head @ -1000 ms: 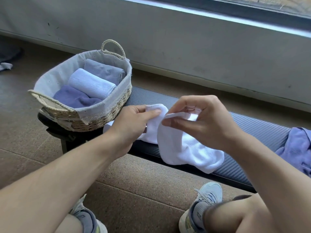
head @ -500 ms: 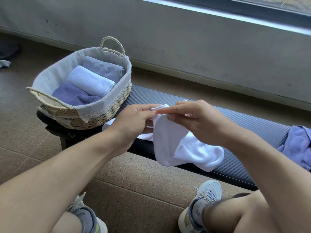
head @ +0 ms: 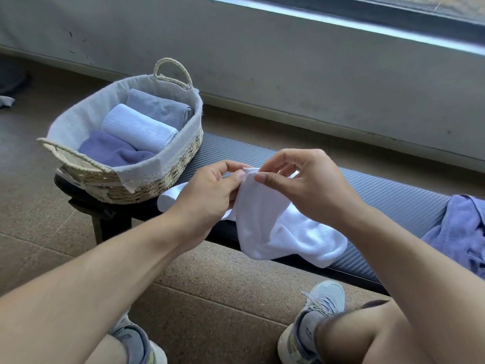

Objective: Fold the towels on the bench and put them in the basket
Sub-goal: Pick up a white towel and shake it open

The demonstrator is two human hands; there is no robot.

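Note:
A white towel (head: 283,232) is draped over the front edge of the dark padded bench (head: 388,193). My left hand (head: 210,193) and my right hand (head: 307,185) both pinch its raised top corner between thumb and fingers, close together. At the bench's left end stands a woven basket (head: 173,166) with a grey cloth lining. Inside it lie three rolled towels: a dark purple one (head: 112,151), a pale blue one (head: 139,127) and a grey-lilac one (head: 160,106). A crumpled purple towel (head: 462,232) lies on the bench at the far right.
A grey wall (head: 288,61) below a window ledge runs behind the bench. Brown speckled floor (head: 223,292) lies in front, with my two grey sneakers (head: 315,319) and knees at the bottom. A bit of cloth (head: 5,101) lies on the floor at far left.
Both hands have brought the white towel's edges together and lifted its corner higher. The fingertips now meet at one point. The basket and purple towel have not moved.

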